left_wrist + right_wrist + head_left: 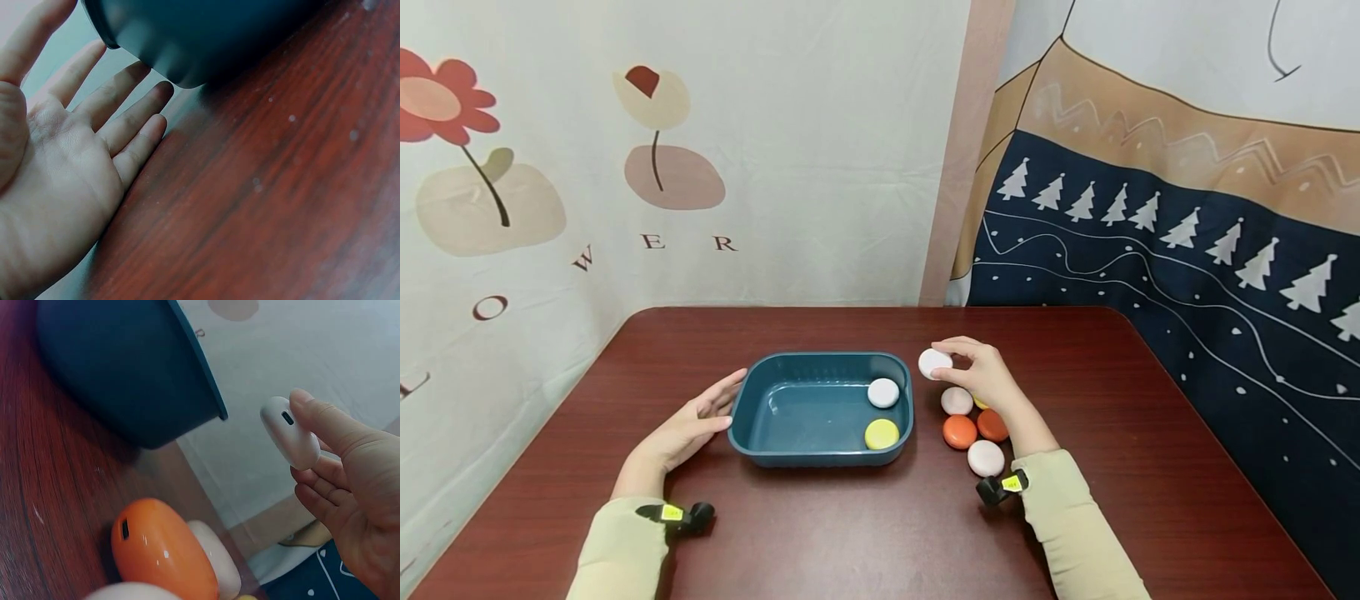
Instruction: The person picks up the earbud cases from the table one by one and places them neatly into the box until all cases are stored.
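My right hand pinches a white rounded puck-like device between thumb and fingers, held up just right of the blue bin. A small dark slot shows in the side of that white device in the right wrist view. At the bin's left end, my left hand has its fingers extended, fingertips right at the rim. Inside the bin, toward its right end, lie another white device and a yellow device.
Below my right hand lie an orange device, a darker orange one, a pale one, a white one and a mostly hidden yellow one. The brown table ends at printed cloths behind.
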`<action>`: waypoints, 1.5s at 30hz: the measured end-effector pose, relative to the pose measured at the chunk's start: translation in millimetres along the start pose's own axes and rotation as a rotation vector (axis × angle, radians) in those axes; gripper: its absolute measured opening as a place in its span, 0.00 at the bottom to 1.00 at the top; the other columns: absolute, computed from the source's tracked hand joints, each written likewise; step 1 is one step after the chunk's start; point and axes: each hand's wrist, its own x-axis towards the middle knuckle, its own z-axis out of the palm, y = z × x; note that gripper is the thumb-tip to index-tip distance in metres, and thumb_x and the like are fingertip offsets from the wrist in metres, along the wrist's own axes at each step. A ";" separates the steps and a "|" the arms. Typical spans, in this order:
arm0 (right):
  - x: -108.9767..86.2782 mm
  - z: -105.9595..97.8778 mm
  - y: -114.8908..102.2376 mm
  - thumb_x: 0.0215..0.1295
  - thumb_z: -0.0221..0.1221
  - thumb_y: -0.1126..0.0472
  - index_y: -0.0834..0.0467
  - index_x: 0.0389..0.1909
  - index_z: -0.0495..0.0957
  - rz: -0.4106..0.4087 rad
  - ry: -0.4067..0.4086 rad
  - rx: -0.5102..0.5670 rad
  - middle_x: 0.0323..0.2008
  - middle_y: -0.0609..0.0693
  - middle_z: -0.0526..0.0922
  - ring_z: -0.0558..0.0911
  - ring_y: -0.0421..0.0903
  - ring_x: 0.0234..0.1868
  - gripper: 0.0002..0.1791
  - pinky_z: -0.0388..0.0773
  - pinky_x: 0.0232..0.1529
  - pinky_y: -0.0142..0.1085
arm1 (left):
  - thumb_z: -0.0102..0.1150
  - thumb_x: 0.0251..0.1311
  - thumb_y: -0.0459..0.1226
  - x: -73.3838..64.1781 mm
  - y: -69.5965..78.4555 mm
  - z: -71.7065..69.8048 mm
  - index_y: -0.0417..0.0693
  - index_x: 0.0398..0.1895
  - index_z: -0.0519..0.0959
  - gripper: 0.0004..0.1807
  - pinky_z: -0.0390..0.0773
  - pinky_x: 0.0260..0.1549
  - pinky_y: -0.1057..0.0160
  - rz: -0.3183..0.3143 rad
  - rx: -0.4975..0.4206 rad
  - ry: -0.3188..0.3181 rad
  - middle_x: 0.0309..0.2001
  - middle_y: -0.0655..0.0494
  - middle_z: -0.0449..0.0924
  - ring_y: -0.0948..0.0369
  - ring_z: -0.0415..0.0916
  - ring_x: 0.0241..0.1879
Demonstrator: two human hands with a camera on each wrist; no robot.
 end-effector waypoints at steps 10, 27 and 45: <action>-2.4 10.7 -30.7 0.54 0.68 0.69 0.68 0.52 0.79 -0.014 -0.012 0.013 0.51 0.60 0.79 0.75 0.56 0.55 0.23 0.69 0.57 0.53 | 0.48 0.67 0.25 -0.1 1.8 0.4 0.44 0.76 0.45 0.38 0.65 0.57 0.69 -0.009 -0.001 0.012 0.72 0.56 0.52 0.71 0.58 0.65; 3.3 36.6 -9.9 0.52 0.71 0.61 0.61 0.51 0.81 -0.130 -0.039 0.087 0.47 0.47 0.81 0.76 0.45 0.51 0.23 0.70 0.56 0.51 | 0.47 0.67 0.25 -1.4 1.9 -0.6 0.44 0.76 0.44 0.37 0.65 0.57 0.70 0.005 0.007 -0.003 0.73 0.53 0.51 0.72 0.58 0.65; -2.3 62.5 -15.8 0.49 0.73 0.62 0.62 0.49 0.83 -0.166 -0.064 0.073 0.46 0.47 0.81 0.77 0.44 0.46 0.23 0.75 0.39 0.51 | 0.47 0.67 0.25 -0.9 2.0 1.7 0.42 0.76 0.44 0.38 0.65 0.57 0.70 0.021 0.000 -0.009 0.71 0.57 0.53 0.71 0.58 0.65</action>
